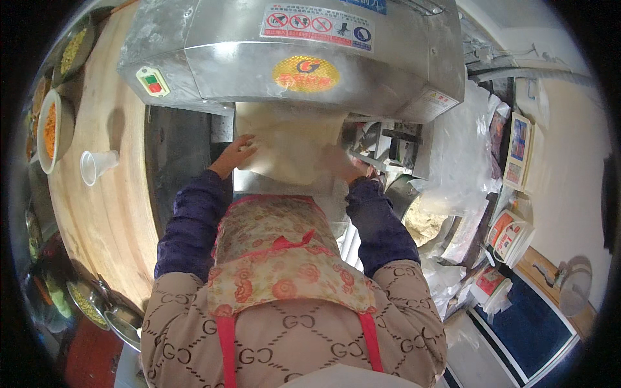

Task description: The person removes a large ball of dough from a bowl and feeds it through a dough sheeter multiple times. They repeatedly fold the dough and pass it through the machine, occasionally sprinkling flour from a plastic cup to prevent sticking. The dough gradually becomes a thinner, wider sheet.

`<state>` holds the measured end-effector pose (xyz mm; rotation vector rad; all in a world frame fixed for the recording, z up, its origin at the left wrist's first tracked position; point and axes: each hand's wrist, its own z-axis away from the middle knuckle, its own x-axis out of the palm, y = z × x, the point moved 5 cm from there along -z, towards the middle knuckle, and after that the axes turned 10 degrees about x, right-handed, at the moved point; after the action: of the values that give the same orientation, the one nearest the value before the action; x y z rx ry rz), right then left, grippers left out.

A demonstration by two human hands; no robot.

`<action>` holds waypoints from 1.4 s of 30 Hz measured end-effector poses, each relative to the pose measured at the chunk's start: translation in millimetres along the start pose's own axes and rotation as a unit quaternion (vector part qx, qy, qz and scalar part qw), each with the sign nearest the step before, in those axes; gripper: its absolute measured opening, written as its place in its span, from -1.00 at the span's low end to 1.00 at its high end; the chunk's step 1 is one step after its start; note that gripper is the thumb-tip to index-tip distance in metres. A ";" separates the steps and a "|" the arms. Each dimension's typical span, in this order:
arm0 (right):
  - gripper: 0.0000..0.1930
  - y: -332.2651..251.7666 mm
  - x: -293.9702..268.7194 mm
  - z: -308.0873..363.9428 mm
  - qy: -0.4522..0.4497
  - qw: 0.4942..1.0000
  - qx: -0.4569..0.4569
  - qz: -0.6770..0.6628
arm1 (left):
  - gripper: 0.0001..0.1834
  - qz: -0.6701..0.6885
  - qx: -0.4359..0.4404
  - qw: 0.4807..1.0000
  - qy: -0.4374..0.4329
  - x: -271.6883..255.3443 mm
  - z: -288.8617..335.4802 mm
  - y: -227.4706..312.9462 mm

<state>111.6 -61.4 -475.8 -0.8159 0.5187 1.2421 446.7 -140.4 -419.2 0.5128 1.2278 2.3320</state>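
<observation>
Head view, dough sheet [291,145] between left hand [237,156], fingers spread, right hand [339,163], blurred, grip unclear.

On my left I had a long, pale wooden surface [97,223], its grain running away from me. Beyond its near edge showed a flat red patch [94,352]; whether it was floor, I couldn't tell. Well past its right edge stood a plain, pale wall [572,168] in soft light, a brown wooden strip [529,264] and a white-framed dark blue panel [521,333] nearer me.
</observation>
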 end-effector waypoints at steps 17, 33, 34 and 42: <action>-0.25 -64.9 -33.6 79.4 0.100 0.992 0.033 0.068 | -0.29 -0.700 0.199 0.681 0.076 54.9 34.0 -6.5; -0.49 -20.1 -49.4 42.8 0.001 0.993 -0.049 -0.110 | -0.52 -0.261 0.039 0.963 -0.054 7.7 7.2 43.6; -0.56 -18.4 -44.2 52.4 -0.035 0.987 -0.039 -0.151 | -0.53 -0.228 0.028 0.971 -0.071 8.0 14.0 40.0; -0.63 -22.5 -50.8 114.2 -0.009 0.949 -0.208 -0.235 | -0.69 -0.102 -0.106 0.975 -0.170 19.8 44.0 30.8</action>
<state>110.5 -6.1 -361.4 -1.2020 0.0277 0.9194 446.4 -115.5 -367.7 0.6463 0.8222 2.0647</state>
